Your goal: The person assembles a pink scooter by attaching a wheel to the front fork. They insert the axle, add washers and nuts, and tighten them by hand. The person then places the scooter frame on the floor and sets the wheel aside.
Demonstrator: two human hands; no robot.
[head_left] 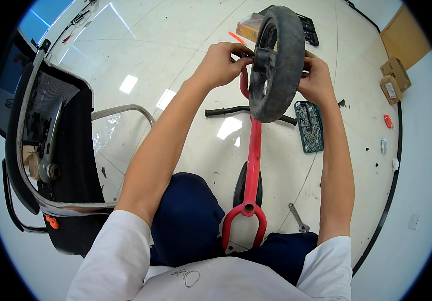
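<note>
A small wheel with a black tyre [286,70] stands upright at the end of a red bike frame [254,160], which runs back between my knees. At the wheel's left side, my left hand [222,65] is closed, thumb and fingers pinched by the hub on a small dark piece that I cannot make out. My right hand [318,79] is at the wheel's right side with its fingers curled in toward the hub. The tyre partly hides those fingertips and whatever they hold.
A black handlebar [226,111] lies across the floor beneath the wheel. A green tray of screws [310,128] sits by my right forearm, an adjustable wrench [298,217] nearer me. At left stands a chair [75,205] with metal parts on it; cardboard boxes [394,80] rest far right.
</note>
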